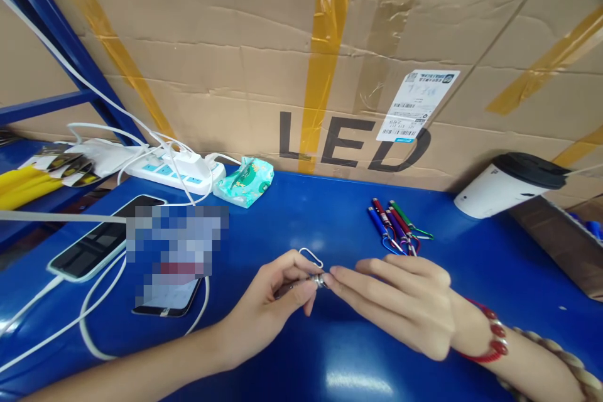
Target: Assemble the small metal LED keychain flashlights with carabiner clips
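Keychain torch [315, 281]: pinched between left hand [277, 301] and right hand [400, 308] fingertips; loose clip [311, 257] may slip, drop onto table [301, 220].

Two hands are meeting over the middle of the desk [292, 213], the left hand [277, 301] and the right hand [400, 304] both touching a small flashlight [316, 280] between them. Behind the right hand, a cluster of keychain lights [394, 226] is lying. Two phones [101, 239] are lying to the left, a power strip [169, 171] behind them, a tissue pack [245, 181] beside it. A cardboard box [301, 56] is standing along the back.
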